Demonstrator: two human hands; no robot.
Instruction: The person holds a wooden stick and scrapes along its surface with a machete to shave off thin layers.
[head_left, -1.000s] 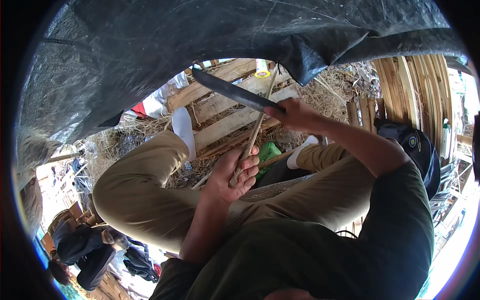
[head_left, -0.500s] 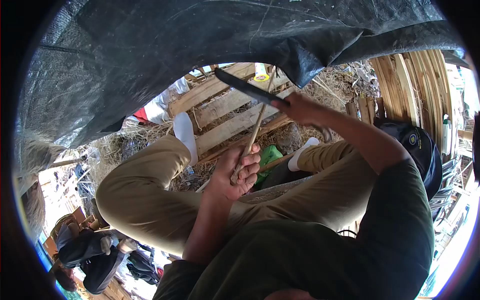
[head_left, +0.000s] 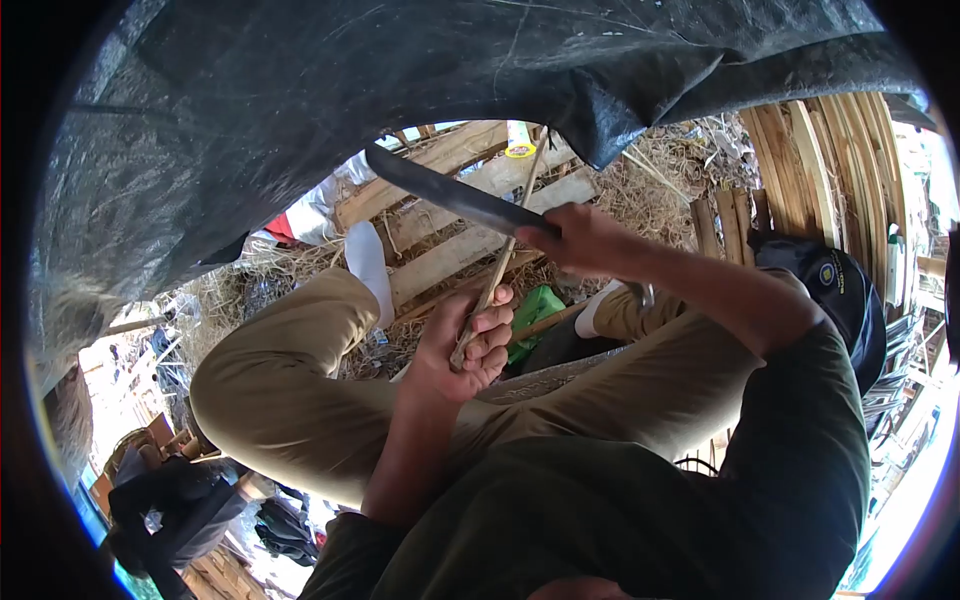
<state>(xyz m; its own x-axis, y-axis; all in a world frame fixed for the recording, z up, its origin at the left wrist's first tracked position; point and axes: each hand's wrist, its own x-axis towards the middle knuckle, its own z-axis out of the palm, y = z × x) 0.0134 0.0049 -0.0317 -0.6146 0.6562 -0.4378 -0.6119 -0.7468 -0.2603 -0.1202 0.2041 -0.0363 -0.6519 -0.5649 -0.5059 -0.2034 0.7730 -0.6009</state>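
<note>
My left hand (head_left: 466,340) is closed around the lower end of a thin wooden stick (head_left: 530,190), which slants up and away from me. In my right hand (head_left: 580,240) is the handle of a machete (head_left: 440,190), fingers wrapped round it. Its long dark blade points to the upper left and crosses the stick a little above my left hand. Whether the edge touches the stick I cannot tell. Part of the handle is hidden by my fingers, and its curved end shows below my right wrist.
Beyond my crossed legs lies a wooden pallet (head_left: 450,245) on straw. A dark tarp (head_left: 330,80) hangs low overhead. Stacked planks (head_left: 850,170) and a black bag (head_left: 835,290) are on the right. A green plastic bag (head_left: 537,312) lies between my legs. Another person (head_left: 175,510) sits at lower left.
My right hand has moved down and slightly left with the machete, its blade sliding lower along the stick toward my left hand. The other person at lower left has shifted posture.
</note>
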